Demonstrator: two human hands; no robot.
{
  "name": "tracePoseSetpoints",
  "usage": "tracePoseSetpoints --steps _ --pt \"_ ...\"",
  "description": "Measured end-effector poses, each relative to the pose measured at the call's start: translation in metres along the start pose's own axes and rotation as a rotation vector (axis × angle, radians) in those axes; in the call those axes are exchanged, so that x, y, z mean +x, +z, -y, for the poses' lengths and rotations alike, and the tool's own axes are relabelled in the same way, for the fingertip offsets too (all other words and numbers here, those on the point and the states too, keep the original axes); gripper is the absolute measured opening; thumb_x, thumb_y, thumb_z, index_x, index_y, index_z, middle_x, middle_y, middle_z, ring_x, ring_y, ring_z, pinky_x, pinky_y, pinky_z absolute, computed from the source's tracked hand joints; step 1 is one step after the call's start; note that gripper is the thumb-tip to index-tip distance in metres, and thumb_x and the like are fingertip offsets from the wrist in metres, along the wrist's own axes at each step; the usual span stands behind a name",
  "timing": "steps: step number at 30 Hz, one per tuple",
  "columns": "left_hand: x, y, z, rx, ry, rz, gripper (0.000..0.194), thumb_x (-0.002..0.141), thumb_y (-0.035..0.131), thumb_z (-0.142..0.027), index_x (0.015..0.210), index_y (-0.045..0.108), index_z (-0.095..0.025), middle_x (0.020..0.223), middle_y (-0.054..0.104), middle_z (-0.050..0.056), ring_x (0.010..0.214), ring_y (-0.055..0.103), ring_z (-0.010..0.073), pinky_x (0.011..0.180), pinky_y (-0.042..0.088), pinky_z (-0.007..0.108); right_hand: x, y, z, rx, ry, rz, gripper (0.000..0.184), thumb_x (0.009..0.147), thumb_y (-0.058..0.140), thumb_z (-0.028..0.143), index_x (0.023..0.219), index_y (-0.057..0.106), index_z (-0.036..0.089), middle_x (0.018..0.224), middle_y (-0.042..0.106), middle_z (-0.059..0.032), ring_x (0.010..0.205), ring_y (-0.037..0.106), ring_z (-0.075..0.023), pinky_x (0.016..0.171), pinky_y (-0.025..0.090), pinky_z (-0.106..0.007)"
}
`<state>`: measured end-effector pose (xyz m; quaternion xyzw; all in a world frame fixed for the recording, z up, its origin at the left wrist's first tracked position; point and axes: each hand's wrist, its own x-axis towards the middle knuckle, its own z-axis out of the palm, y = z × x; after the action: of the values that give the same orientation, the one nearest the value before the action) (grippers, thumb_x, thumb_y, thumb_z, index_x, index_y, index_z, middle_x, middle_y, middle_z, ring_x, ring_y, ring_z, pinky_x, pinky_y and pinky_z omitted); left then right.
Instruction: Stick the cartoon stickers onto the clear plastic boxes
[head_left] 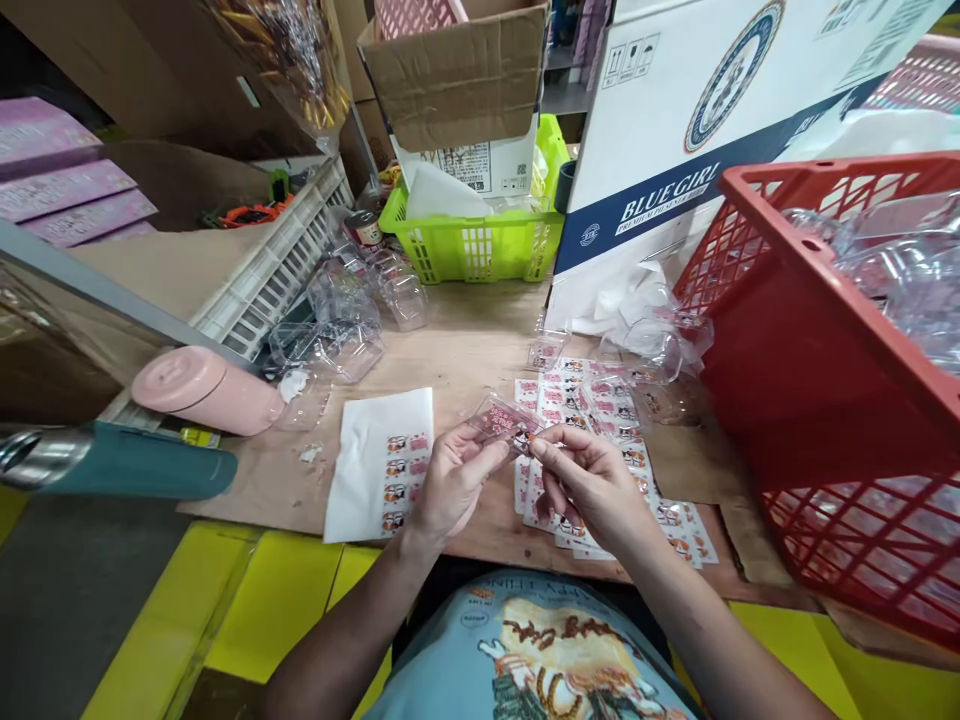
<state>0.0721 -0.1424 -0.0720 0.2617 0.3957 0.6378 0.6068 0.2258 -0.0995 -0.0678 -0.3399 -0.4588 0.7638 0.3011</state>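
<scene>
Between my two hands is a clear plastic piece point(498, 414) with pink lettering on it. My left hand point(454, 478) is closed on its left side, thumb on the near edge. At its right end my right hand point(586, 474) pinches a small sticker point(523, 439) with a dark and orange figure, which lies against the plastic. Several printed sticker sheets point(564, 392) lie under and beyond my right hand. To the left of my left hand rests a white sheet point(367, 450) with a few stickers along its right side.
Clear plastic containers point(352, 345) are piled at the back left, near a pink bottle point(217, 390) and a teal bottle point(142, 462). A green basket point(480, 240) stands at the back. On the right, a red crate point(817, 350) holds more clear plastic beside a white carton point(675, 110).
</scene>
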Motion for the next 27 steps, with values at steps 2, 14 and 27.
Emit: tracePoseSetpoints --steps 2,14,27 --pt "0.000 0.000 0.000 0.006 -0.003 -0.011 0.022 0.076 0.074 -0.016 0.098 0.075 -0.014 0.104 0.076 0.008 0.100 0.069 0.0221 0.099 0.050 0.038 0.000 -0.001 0.000 -0.027 0.005 -0.013 0.031 0.089 0.064 0.047 0.080 0.059 0.018 0.038 0.053 0.0075 0.027 0.038 -0.0046 0.035 0.037 -0.015" --pt "0.001 0.000 -0.001 0.000 -0.028 -0.040 0.024 0.074 0.076 -0.016 0.097 0.074 -0.016 0.103 0.076 0.008 0.100 0.070 0.0226 0.098 0.051 0.039 -0.001 0.001 -0.001 -0.061 -0.019 -0.045 0.030 0.086 0.067 0.048 0.083 0.059 0.019 0.037 0.051 0.0083 0.027 0.037 -0.0054 0.032 0.029 -0.015" --pt "0.003 0.001 0.002 0.010 -0.027 -0.049 0.022 0.072 0.077 -0.019 0.095 0.075 -0.016 0.099 0.077 0.007 0.097 0.071 0.0217 0.096 0.052 0.037 0.002 0.002 0.000 -0.071 -0.020 -0.041 0.032 0.086 0.066 0.049 0.080 0.058 0.019 0.036 0.048 0.0098 0.026 0.033 -0.0051 0.038 0.043 -0.020"
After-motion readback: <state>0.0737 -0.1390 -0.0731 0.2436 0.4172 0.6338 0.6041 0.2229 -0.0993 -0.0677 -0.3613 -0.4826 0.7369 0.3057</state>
